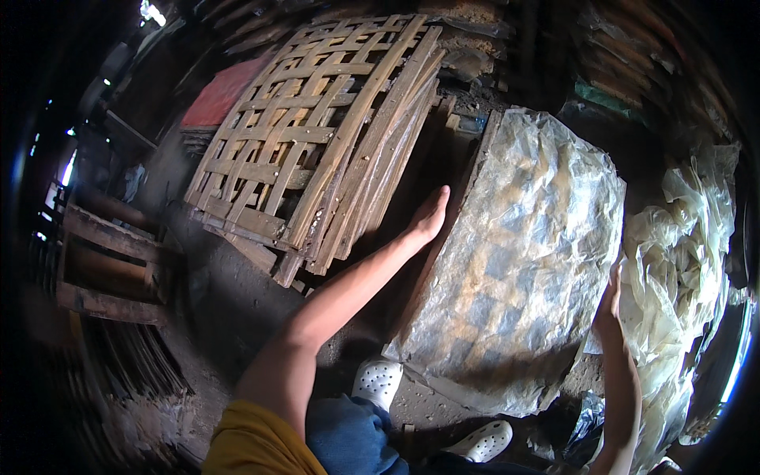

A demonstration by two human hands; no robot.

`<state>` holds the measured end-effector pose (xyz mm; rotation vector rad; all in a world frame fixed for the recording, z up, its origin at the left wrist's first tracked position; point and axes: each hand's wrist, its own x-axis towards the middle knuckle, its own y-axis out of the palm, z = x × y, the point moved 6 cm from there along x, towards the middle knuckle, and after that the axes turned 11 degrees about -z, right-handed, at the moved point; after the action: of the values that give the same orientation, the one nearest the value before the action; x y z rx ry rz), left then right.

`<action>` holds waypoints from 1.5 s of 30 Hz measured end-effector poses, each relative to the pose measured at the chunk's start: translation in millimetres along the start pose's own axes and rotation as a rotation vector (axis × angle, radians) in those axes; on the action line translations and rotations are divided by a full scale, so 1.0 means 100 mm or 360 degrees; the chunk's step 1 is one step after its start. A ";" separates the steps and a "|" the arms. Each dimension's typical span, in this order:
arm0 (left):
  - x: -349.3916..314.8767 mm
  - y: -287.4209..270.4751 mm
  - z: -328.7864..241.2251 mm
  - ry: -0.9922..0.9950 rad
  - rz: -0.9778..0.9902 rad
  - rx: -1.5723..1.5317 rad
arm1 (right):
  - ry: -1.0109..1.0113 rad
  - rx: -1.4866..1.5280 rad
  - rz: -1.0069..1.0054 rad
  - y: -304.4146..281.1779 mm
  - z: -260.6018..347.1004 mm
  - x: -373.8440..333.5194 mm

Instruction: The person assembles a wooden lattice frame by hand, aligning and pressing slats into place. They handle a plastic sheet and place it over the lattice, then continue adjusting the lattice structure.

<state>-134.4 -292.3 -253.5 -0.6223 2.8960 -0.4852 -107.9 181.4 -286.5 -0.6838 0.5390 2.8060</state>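
Note:
A wooden lattice rack covered with a crinkled, cloudy plastic sheet (514, 261) is tilted in front of me, its woven pattern showing through. My left hand (431, 215) is against its left edge, fingers partly hidden along the side. At the right edge, my right hand (609, 302) presses on the rim with its fingers pointing up. The rack sits between both hands. To its left, several bare woven lattice racks (293, 127) stand stacked on edge, leaning back.
Loose crumpled plastic sheeting (673, 261) is heaped on the right. A wooden frame (111, 265) stands at the left, above a stack of thin dark sheets (134, 356). A red panel (224, 93) lies behind the racks. White clogs (378, 383) on my feet are close below the covered rack.

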 end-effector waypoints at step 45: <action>-1.06 -3.34 -1.64 0.1850 -0.0238 0.1231 | -0.0350 -0.1630 -0.0163 -0.58 -0.15 -0.29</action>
<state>53.4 -489.6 20.9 -0.4877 3.0268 -2.5091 -60.5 225.4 -301.9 -0.4877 -1.0065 2.8496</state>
